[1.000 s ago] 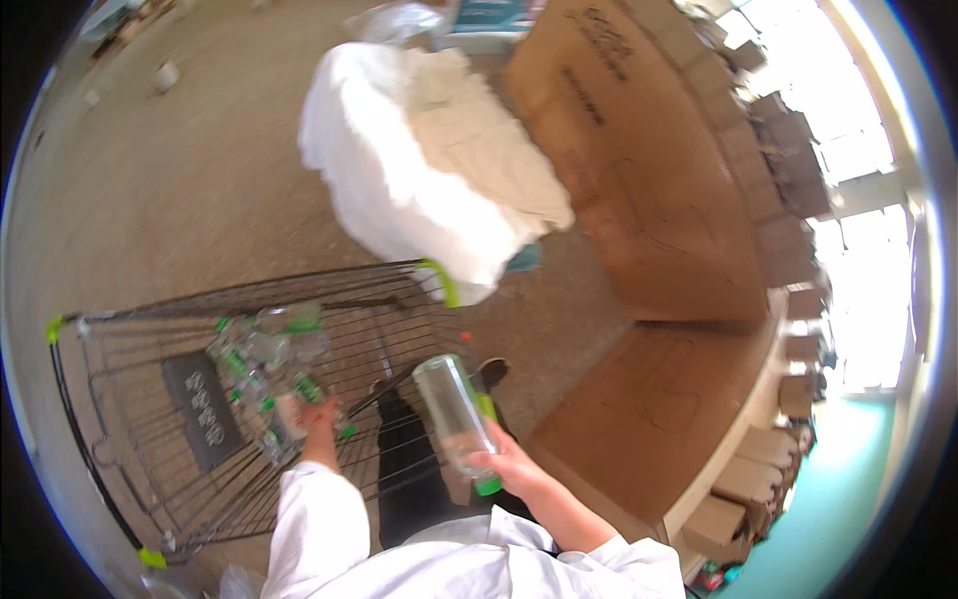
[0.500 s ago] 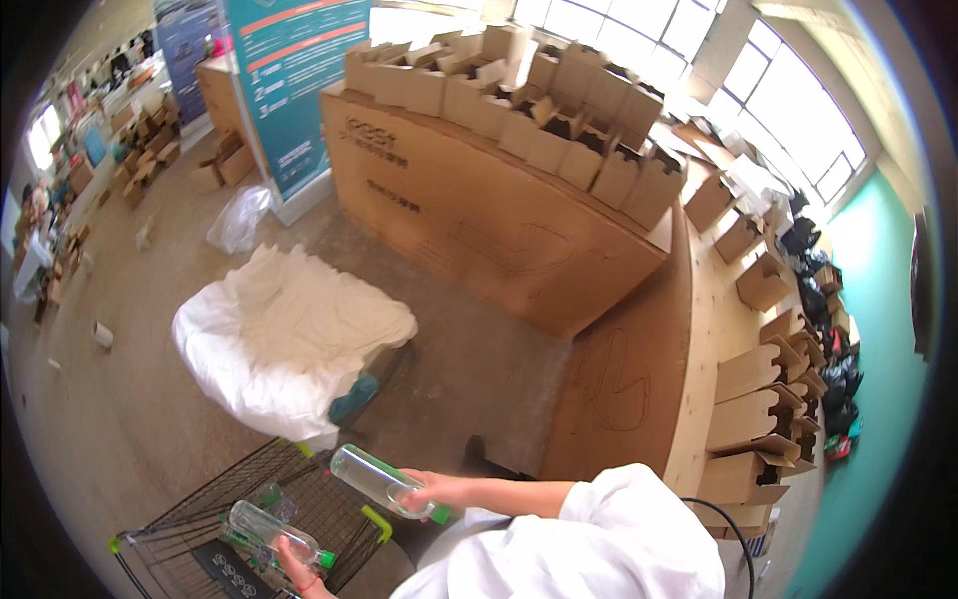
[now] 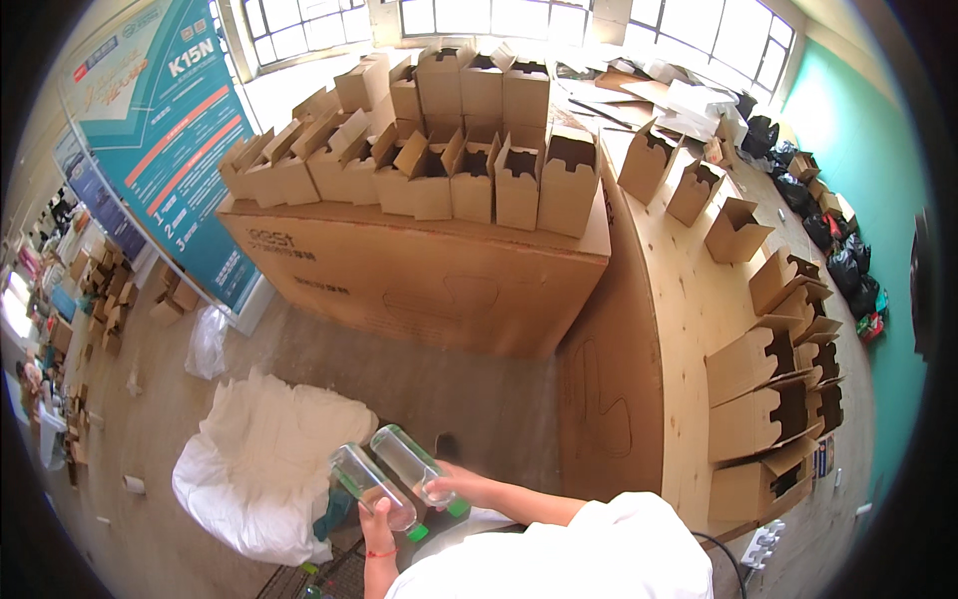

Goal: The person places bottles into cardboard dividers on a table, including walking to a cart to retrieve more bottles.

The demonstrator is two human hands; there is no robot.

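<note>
In the head view, the person's left hand (image 3: 377,524) was closed around the lower part of a clear bottle (image 3: 371,482), which lay slantwise above it, its base pointing up and away to the left and its green cap (image 3: 417,533) sticking out just to the right of the fingers. The right hand (image 3: 457,485) grasped a second clear bottle (image 3: 401,455), reaching it from the right, with the fingers curled over its capped end; that one's green cap (image 3: 458,507) showed just below the hand. The two bottles ran nearly parallel, side by side in front of the person; whether they touched could not be told. Both hung in the air, near a white bundle of cloth (image 3: 269,464), while part of a dark wire cart (image 3: 289,582) showed at the lower edge. As for writing, a tall teal banner (image 3: 185,175) at the left bore white lettering, orange strips, a numbered list and a square code near its foot. The large cardboard box (image 3: 419,290) carried dark print at the left of its front, with a looping outline farther right. A similar outline marked the brown cardboard panel (image 3: 609,399) beside it. Brown cartons (image 3: 569,190) stood in rows on top of the box.
</note>
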